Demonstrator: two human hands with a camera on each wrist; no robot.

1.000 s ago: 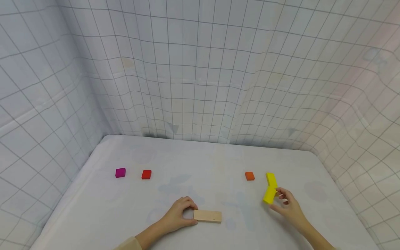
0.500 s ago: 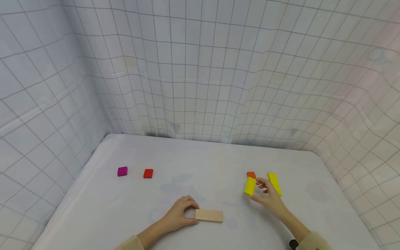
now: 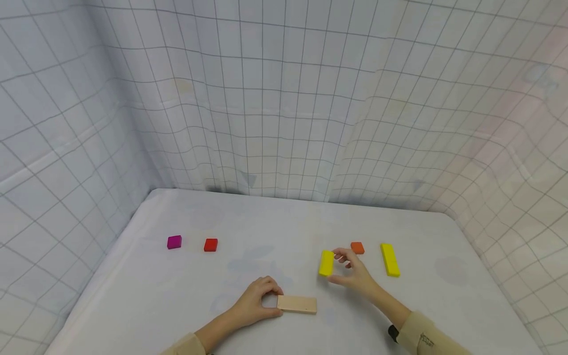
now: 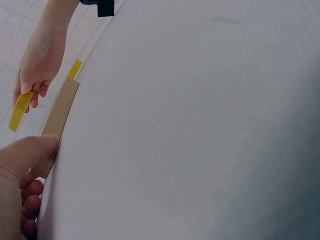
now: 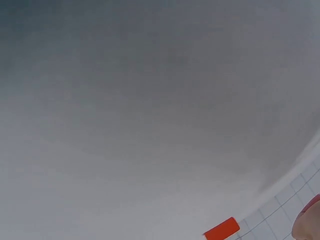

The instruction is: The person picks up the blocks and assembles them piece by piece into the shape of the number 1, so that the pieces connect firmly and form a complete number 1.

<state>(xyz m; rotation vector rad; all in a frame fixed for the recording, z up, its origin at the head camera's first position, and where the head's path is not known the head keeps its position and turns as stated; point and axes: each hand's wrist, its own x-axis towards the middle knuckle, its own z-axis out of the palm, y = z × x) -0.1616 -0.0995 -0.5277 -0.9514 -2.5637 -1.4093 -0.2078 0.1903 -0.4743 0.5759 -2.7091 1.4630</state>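
My left hand pinches the left end of a plain wooden block that lies flat on the white table. In the left wrist view the thumb presses along the near part of this wooden block. My right hand holds a yellow block between thumb and fingers, raised above the table, up and to the right of the wooden one. The left wrist view shows that yellow block hanging from the right fingertips. Only a fingertip of the right hand shows in the right wrist view.
Another yellow block lies at the right, with a small orange block beside it, just beyond the right hand. Far left lie a red block and a purple block. A grid-patterned curtain surrounds the table.
My right hand has carried the yellow block leftward, away from the other yellow block and past the orange one. The left hand keeps its grip on the wooden block.
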